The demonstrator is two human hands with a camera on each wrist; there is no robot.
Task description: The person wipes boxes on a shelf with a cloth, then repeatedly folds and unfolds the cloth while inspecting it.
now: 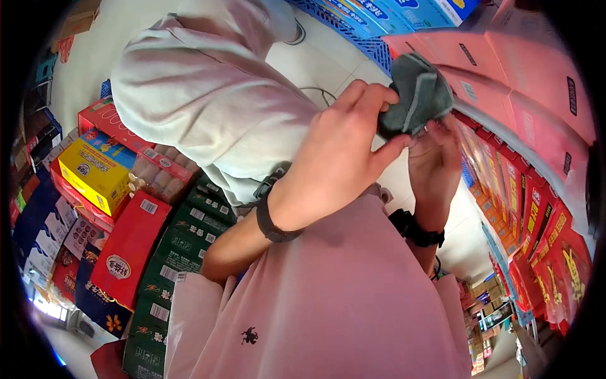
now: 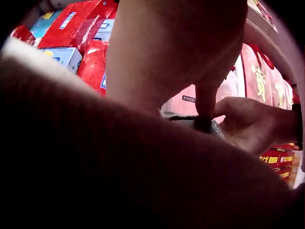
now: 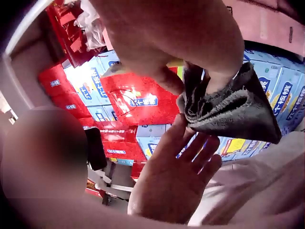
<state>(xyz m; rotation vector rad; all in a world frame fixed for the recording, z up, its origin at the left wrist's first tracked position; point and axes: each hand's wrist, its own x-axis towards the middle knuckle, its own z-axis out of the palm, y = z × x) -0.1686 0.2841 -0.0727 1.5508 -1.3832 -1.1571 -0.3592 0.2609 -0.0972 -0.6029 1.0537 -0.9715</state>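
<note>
A folded grey-green cloth piece [image 1: 418, 95] with a pale stripe is held up in front of the body. The left hand [image 1: 338, 158] grips its near left side with curled fingers and thumb. The right hand [image 1: 435, 167] pinches its lower edge from below. In the right wrist view the cloth [image 3: 243, 114] shows bunched folds and a frayed edge; one hand reaches in from above, another lies under it with several fingers spread. Only a sliver of the cloth [image 2: 190, 122] appears in the left wrist view, between the left hand [image 2: 176, 52] and the right hand [image 2: 252, 124].
Pink boxes [image 1: 524, 69] and red packages [image 1: 555, 252] line the right side. Blue cartons [image 1: 379, 16] stand at the top. Green boxes [image 1: 183, 243], a red box [image 1: 129, 246] and a yellow box [image 1: 95, 170] are stacked at left. A person's pale-clothed leg [image 1: 202, 95] is close by.
</note>
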